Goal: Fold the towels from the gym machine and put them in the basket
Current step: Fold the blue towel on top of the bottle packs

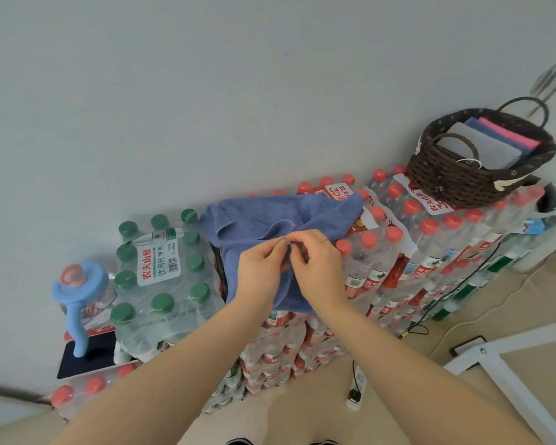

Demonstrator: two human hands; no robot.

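Note:
A blue towel [270,216] lies crumpled on top of stacked packs of red-capped water bottles [395,252], part of it hanging down the front. My left hand [260,268] and my right hand [315,261] meet over its middle, and each pinches the same small bit of the towel's edge between thumb and fingers. A dark woven basket [456,178] with two handles stands on the bottle packs at the far right. Inside it lie folded towels: a grey one [475,146], a blue one and a pink one [511,133].
A pack of green-capped bottles [161,268] stands left of the towel. Further left a light-blue pump sits on a large water jug [77,284]. A white power strip [355,390] and cables lie on the floor. A white metal frame [501,364] crosses the lower right.

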